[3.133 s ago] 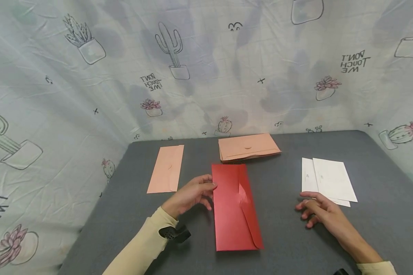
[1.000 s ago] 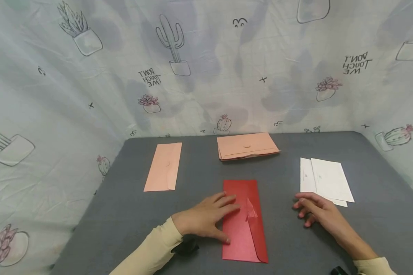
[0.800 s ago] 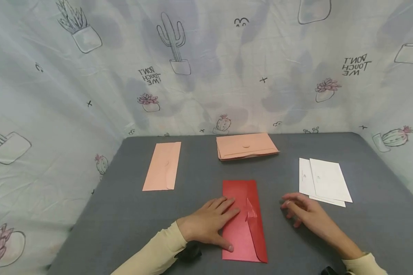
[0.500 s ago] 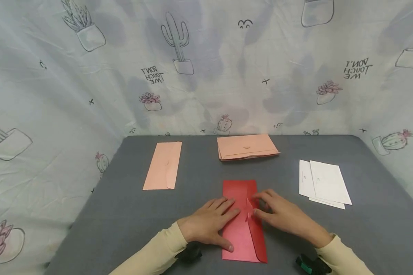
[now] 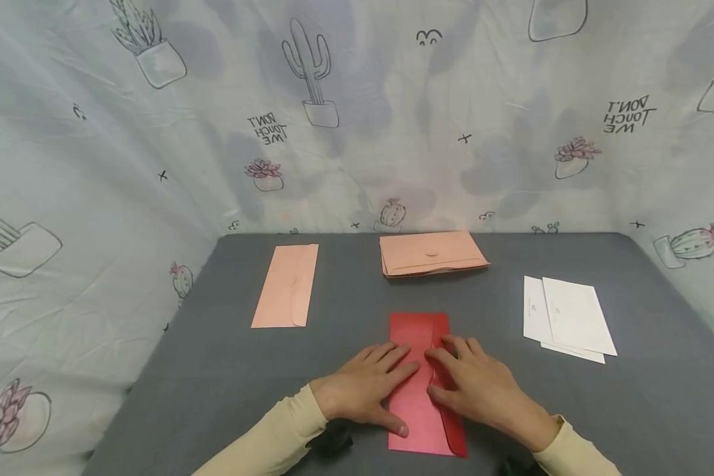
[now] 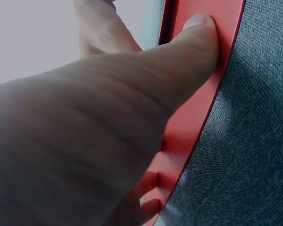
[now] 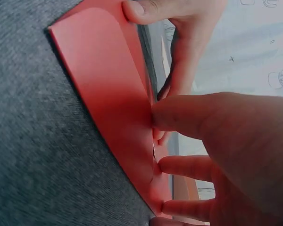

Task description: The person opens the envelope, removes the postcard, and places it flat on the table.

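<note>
A red envelope [image 5: 409, 423] lies on the grey table, its long side flap [image 7: 101, 61] folded over on the right. My left hand [image 5: 365, 389] rests on the left part of the envelope with the fingers spread, holding it flat; in the left wrist view the thumb [image 6: 198, 40] presses close to its edge. My right hand [image 5: 488, 390] is over the flap. Its thumb and fingertips touch along the flap's edge, spaced apart, as the right wrist view shows. A small crumpled or torn spot at the middle of that edge is mostly covered by the fingers.
A single peach envelope [image 5: 285, 287] lies at the back left. Behind the red one is a stack of peach envelopes [image 5: 431, 252]. Several white cards [image 5: 580, 317] overlap on the right. A patterned cloth [image 5: 357, 119] hangs beyond the table's back edge.
The red envelope has shifted slightly right and nearer. My left hand went from holding its left edge to lying on it. My right hand moved left from beside the white cards onto the flap.
</note>
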{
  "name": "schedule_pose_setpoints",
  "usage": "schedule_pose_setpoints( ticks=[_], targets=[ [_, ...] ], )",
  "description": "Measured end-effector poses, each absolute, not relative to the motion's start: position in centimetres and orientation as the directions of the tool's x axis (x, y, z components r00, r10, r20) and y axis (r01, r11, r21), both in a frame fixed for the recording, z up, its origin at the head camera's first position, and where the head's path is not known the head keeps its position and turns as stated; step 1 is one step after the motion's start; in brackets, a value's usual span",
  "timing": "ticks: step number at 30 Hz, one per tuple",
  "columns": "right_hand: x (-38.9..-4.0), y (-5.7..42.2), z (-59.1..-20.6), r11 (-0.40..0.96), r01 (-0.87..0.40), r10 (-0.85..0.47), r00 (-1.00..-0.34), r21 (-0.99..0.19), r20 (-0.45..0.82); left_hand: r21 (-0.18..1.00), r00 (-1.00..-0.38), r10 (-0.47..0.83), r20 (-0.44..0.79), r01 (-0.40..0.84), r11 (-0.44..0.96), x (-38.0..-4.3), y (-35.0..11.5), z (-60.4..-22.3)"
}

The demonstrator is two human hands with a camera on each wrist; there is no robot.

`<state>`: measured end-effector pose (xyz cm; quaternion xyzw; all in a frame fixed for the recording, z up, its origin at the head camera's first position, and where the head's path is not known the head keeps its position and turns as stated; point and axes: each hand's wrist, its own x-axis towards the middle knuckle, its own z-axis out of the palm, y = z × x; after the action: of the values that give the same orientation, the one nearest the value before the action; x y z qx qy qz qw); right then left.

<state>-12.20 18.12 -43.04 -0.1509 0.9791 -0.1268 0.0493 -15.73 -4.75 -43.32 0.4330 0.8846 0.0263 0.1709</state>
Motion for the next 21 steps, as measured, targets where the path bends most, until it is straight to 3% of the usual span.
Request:
schedule_pose_setpoints(
  ticks=[14, 21],
  targets=[
    [-12.7, 19.9, -41.3, 0.877, -0.210, -0.313, -0.932, -0.431, -0.182, 0.193, -0.580, 0.774, -0.255, 0.753, 0.629, -15.7, -4.7, -43.2],
    [-12.8, 21.0, -40.5, 0.900, -0.242, -0.304, -0.945, -0.364, -0.124, 0.197, -0.580, 0.773, -0.257, 0.752, 0.629, -15.8, -4.7, -43.3]
  ],
)
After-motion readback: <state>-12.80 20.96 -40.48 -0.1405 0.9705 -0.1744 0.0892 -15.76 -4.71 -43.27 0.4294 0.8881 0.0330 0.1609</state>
